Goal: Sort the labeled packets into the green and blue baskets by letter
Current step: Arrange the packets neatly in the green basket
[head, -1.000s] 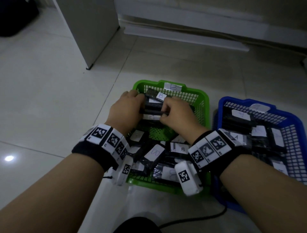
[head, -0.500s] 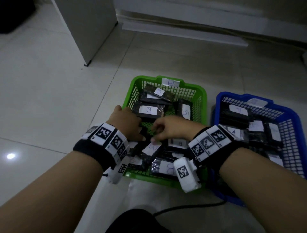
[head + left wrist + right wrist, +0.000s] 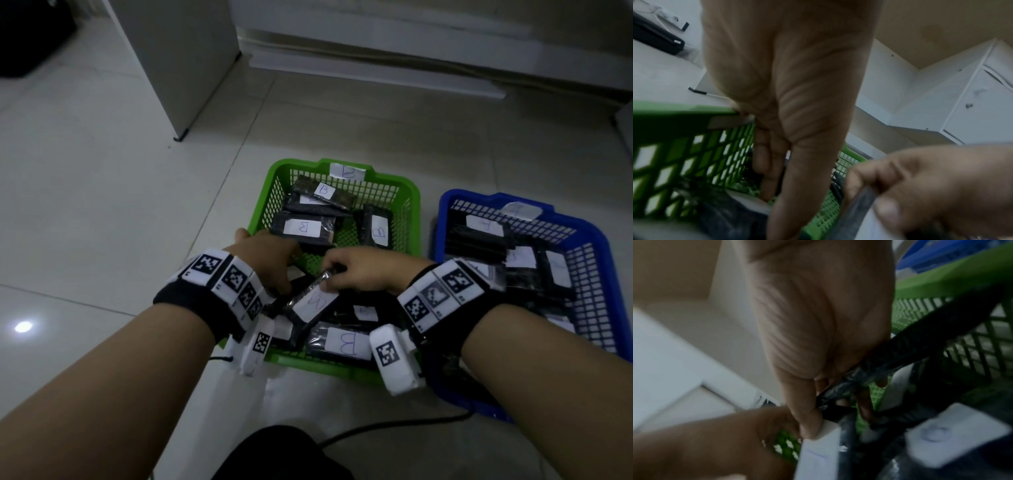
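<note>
A green basket (image 3: pixel 342 366) tagged B holds several black packets with white B labels. To its right, a blue basket (image 3: pixel 604 274) holds several more packets, one of them showing an A. My right hand (image 3: pixel 330 278) pinches the end of a B packet (image 3: pixel 313 301) and tilts it up over the basket's near half. The right wrist view shows the thumb on that packet's white label (image 3: pixel 818 457) and the fingers beneath its black wrapper (image 3: pixel 840 390). My left hand (image 3: pixel 275 274) reaches into the basket's near-left corner, fingers pointing down at the packets (image 3: pixel 774 181) without visibly gripping one.
Both baskets stand side by side on pale floor tiles (image 3: pixel 102 222). A white cabinet (image 3: pixel 178 61) stands at the back left and a low white ledge (image 3: pixel 376 72) runs along the wall. A black cable (image 3: pixel 394 426) lies on the floor just in front of the baskets.
Both hands left the stack of packets at the far end of the green basket and came back to its near half. My right hand has taken hold of a B packet there.
</note>
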Motion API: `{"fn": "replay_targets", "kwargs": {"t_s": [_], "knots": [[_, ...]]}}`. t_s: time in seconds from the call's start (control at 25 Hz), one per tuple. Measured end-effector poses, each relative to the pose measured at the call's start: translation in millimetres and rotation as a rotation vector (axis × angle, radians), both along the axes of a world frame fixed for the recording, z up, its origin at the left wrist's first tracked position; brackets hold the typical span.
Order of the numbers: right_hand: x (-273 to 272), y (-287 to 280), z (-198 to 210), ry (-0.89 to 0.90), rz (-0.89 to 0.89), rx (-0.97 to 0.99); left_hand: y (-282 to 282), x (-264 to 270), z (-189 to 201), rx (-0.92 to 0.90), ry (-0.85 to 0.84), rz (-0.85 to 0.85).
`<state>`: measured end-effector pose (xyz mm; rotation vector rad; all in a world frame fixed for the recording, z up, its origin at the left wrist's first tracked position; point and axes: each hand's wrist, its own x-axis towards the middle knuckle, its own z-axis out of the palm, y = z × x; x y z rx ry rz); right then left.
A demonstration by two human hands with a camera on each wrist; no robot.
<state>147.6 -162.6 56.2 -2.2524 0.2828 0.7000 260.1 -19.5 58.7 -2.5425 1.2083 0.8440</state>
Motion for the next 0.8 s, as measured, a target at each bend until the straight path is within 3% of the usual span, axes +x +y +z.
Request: {"fn": "replay_targets", "kwargs": {"t_s": [0.16,0.32,0.56,0.68,0.8], "knots": [[3.3,-18.2,13.5,-0.15,-0.287,0.105,-0.2,0.4,-0.1,0.0,-0.055,-0.06],[-1.7,-27.3,9.8,-0.093,-0.395,0.109,-3.9,-3.8,0.5,0.069,-0.187,-0.148],[-8.4,-29.3,5.6,-0.1,-0.789,0.345,-11.2,5.1,-0.4,-0.226,-0.141,-0.147],[-4.3,-25.7,-0.3,-0.091,-0.906,0.366,-9.9,-1.5,-1.2,-0.124,-0.146,-0.218],[7.2,-17.7,-12.2,-0.079,-0.876,0.241,-3.9,-2.7,0.9,-0.001,-0.274,-0.303]]}}
